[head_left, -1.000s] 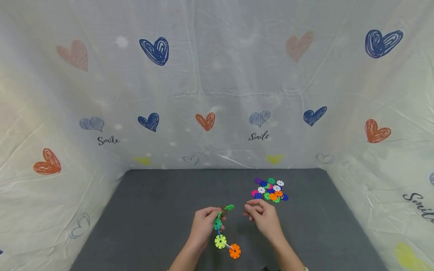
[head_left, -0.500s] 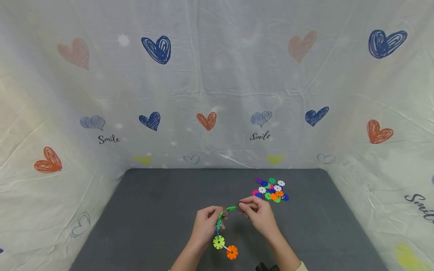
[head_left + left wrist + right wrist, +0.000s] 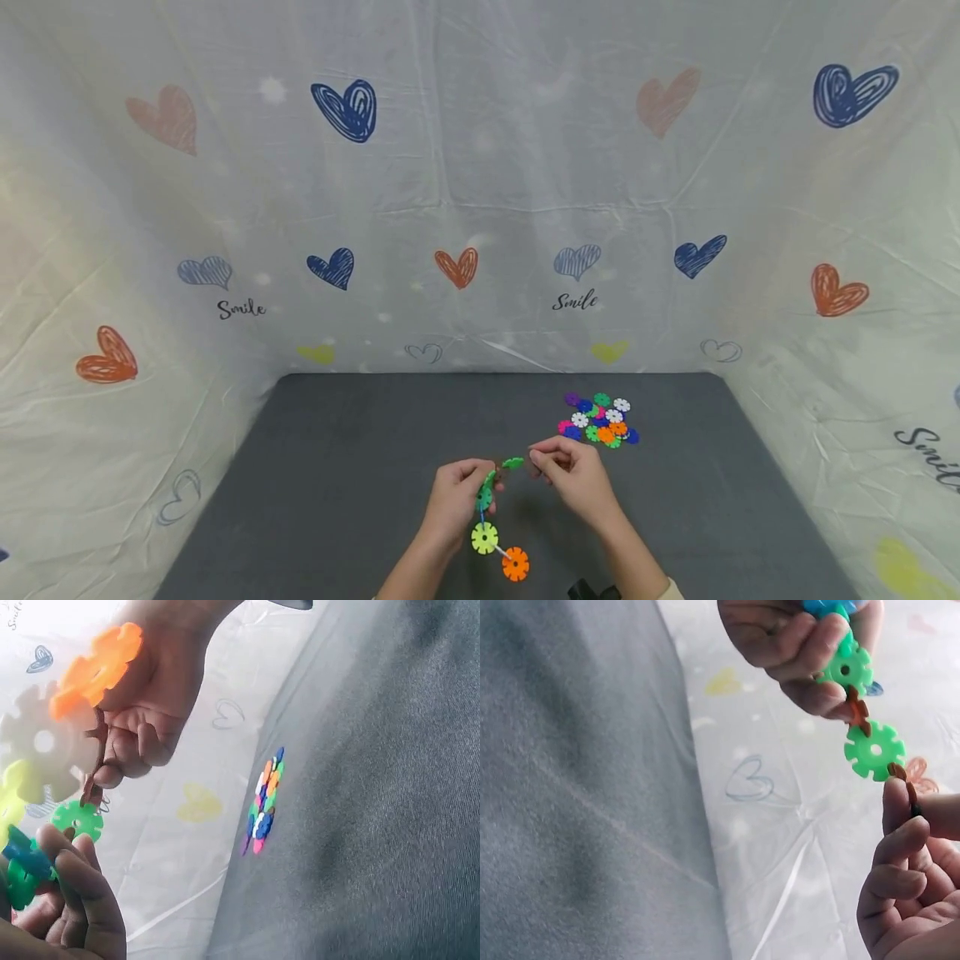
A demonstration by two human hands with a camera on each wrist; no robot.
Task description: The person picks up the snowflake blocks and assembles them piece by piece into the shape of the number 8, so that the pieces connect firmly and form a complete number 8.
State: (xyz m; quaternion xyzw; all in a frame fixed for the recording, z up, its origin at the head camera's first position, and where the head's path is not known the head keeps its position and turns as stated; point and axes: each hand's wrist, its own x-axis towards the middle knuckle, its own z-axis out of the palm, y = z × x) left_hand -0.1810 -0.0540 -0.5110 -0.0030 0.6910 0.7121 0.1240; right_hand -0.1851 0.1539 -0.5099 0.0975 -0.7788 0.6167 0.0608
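Both hands are up over the desk point(image 3: 337, 467), working close together toward its near edge! The left hand point(image 3: 453, 500) has its fingers curled, gripping a chain of notched plastic discs point(image 3: 484, 546) near the upper end. Down it hangs from that grip: green, a blue disc point(image 3: 28, 859) seen edge-on from the head, yellow-green, a white disc point(image 3: 64, 761), and at the tail an orange disc point(image 3: 515, 571), nearest the near edge.

Now across to the right hand point(image 3: 579, 479): thumb and fingers pinch a thin brown disc point(image 3: 100, 746), and it meets the rim of the outermost green disc point(image 3: 862, 755). Is it seated in a notch? Can't tell from here. Between that green disc and the next green one sits an orange-brown disc point(image 3: 859, 714), right beside the left fingertips.

Over toward the far right corner of the desk, a loose pile of discs point(image 3: 604, 435) lies flat and overlapping: purple, blue, green, white, pink, orange. Down by the right forearm, a black object point(image 3: 591, 591) pokes into view, too cropped to name. And rising behind the far edge, a pale cloth point(image 3: 495, 167) printed with hearts and the word "Smile".
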